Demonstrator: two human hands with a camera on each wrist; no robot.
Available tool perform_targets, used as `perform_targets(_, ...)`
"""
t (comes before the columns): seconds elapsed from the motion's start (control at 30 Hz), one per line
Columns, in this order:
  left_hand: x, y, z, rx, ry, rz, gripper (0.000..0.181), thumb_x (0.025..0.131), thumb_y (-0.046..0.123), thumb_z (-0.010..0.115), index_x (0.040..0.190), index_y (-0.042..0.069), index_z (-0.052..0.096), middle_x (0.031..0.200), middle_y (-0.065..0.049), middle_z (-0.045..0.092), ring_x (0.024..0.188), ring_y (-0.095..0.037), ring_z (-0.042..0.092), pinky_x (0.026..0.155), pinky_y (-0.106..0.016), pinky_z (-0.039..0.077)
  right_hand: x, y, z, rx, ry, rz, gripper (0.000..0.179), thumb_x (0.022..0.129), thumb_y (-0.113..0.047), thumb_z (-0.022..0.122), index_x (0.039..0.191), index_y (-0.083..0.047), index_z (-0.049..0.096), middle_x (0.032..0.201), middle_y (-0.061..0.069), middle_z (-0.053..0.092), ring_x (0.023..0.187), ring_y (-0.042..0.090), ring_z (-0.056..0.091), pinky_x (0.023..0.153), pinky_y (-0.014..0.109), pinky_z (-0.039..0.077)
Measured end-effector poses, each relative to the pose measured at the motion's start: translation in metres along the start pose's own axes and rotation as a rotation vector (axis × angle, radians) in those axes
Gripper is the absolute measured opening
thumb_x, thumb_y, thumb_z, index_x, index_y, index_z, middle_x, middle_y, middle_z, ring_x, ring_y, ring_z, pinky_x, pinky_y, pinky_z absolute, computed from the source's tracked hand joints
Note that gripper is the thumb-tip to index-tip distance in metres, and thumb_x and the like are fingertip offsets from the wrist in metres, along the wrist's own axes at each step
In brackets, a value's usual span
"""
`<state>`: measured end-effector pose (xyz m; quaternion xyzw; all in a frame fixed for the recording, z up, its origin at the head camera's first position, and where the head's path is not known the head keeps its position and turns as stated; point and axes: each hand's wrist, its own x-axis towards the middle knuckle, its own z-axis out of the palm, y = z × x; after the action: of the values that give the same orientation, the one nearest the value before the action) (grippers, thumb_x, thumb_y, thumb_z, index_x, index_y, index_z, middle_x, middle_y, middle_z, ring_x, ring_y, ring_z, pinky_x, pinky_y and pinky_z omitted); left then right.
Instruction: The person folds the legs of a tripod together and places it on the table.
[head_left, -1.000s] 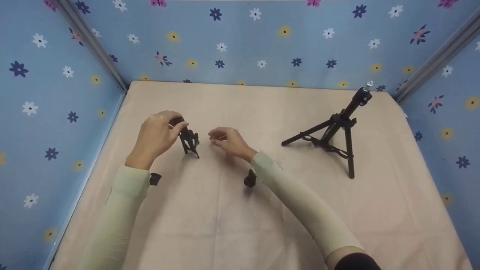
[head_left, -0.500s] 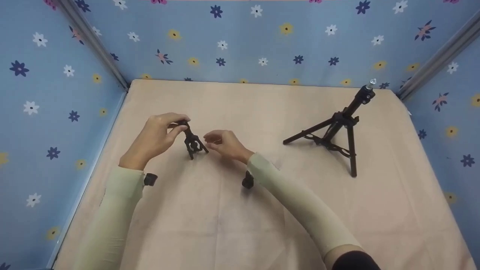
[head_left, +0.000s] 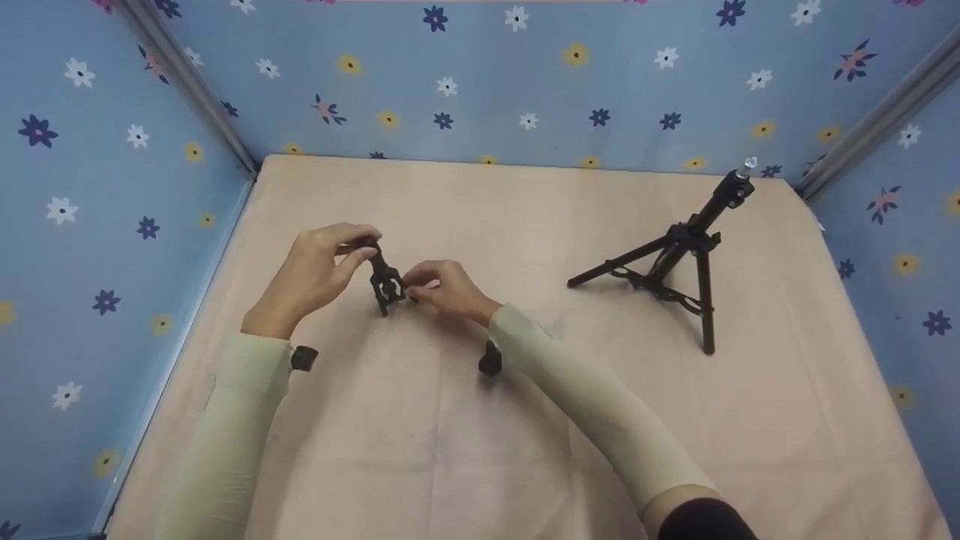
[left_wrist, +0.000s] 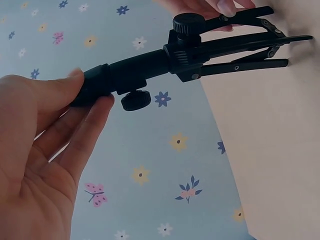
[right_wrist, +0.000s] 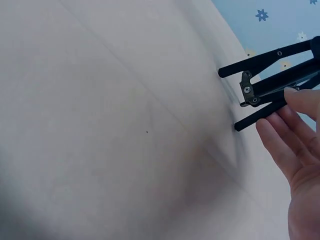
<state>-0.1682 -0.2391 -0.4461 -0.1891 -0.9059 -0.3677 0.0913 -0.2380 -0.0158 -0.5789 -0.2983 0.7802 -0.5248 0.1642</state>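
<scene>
My left hand (head_left: 307, 270) grips a small black tripod (head_left: 384, 274) by the top of its column, thumb on one side and fingers on the other. In the left wrist view the tripod (left_wrist: 142, 69) shows two round knobs, and its legs are only partly spread. The foot ends point down at the cloth, close over it. From the right, my right hand (head_left: 450, 291) pinches one leg. The right wrist view has the thumb and fingers of this right hand (right_wrist: 302, 152) around that leg (right_wrist: 257, 117), beside a small metal hinge (right_wrist: 246, 90).
A larger black tripod (head_left: 690, 236) with spread legs and a silver screw tip stands on the right of the pale cloth-covered table (head_left: 480, 465). Blue flower-patterned panels (head_left: 480, 82) enclose the back and both sides.
The small tripod has turned in my left hand so its legs show more to the right. My right hand has come left, from beside it to pinching a leg.
</scene>
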Motion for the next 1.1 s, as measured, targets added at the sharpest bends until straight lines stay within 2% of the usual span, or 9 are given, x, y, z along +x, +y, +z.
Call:
perform_targets(0.2,-0.006,-0.005,0.004,0.011,0.004,-0.001,0.024,0.103,0.006,0.072,0.126,0.001,0.075,0.119,-0.013,0.077,0.109,-0.029,0.075,0.099,-0.043,0.062,-0.002,0.004,0.003,0.003,-0.018,-0.014,0.015,0.100,-0.005,0.077,0.114,-0.003,0.080,0.112,0.007,0.079,0.104,0.014,0.073,0.091,0.025,0.062)
perform_targets(0.53,-0.012,-0.012,0.006,-0.013,0.068,0.014,0.022,0.101,0.007,0.076,0.123,0.005,0.078,0.117,-0.009,0.079,0.106,-0.024,0.077,0.097,-0.036,0.062,-0.002,0.006,0.011,0.035,0.031,-0.064,0.010,0.097,-0.001,0.078,0.106,-0.001,0.082,0.105,0.009,0.081,0.095,0.014,0.075,0.086,0.025,0.064)
perform_targets(0.73,-0.014,-0.015,0.006,-0.042,0.097,0.010,0.019,0.100,0.008,0.076,0.120,0.007,0.079,0.112,-0.006,0.080,0.101,-0.022,0.077,0.094,-0.037,0.063,-0.001,0.005,0.018,0.048,0.046,-0.094,0.010,0.097,0.001,0.077,0.106,-0.001,0.082,0.107,0.009,0.080,0.101,0.016,0.076,0.088,0.024,0.064)
perform_targets(0.87,-0.013,-0.015,0.008,-0.058,0.108,0.005,0.018,0.100,0.009,0.077,0.118,0.008,0.079,0.111,-0.005,0.080,0.102,-0.022,0.077,0.094,-0.035,0.063,-0.001,0.005,0.016,0.077,0.022,-0.076,0.015,0.098,0.006,0.074,0.111,0.002,0.080,0.114,0.013,0.078,0.109,0.021,0.076,0.093,0.024,0.062)
perform_targets(0.97,-0.010,-0.014,0.009,-0.062,0.102,0.012,0.019,0.101,0.011,0.077,0.119,0.009,0.079,0.112,-0.005,0.080,0.103,-0.022,0.077,0.095,-0.035,0.063,-0.001,0.007,0.009,0.005,0.005,-0.055,0.020,0.097,0.008,0.073,0.113,-0.001,0.081,0.116,0.010,0.079,0.109,0.019,0.076,0.094,0.023,0.062)
perform_targets(1.1,-0.006,-0.013,0.010,-0.052,0.102,0.023,0.021,0.100,0.012,0.077,0.121,0.010,0.079,0.113,-0.004,0.080,0.104,-0.020,0.077,0.095,-0.035,0.063,-0.001,0.008,0.003,-0.128,-0.016,-0.057,0.019,0.099,0.001,0.074,0.114,-0.007,0.082,0.116,0.005,0.080,0.108,0.014,0.075,0.093,0.022,0.061)
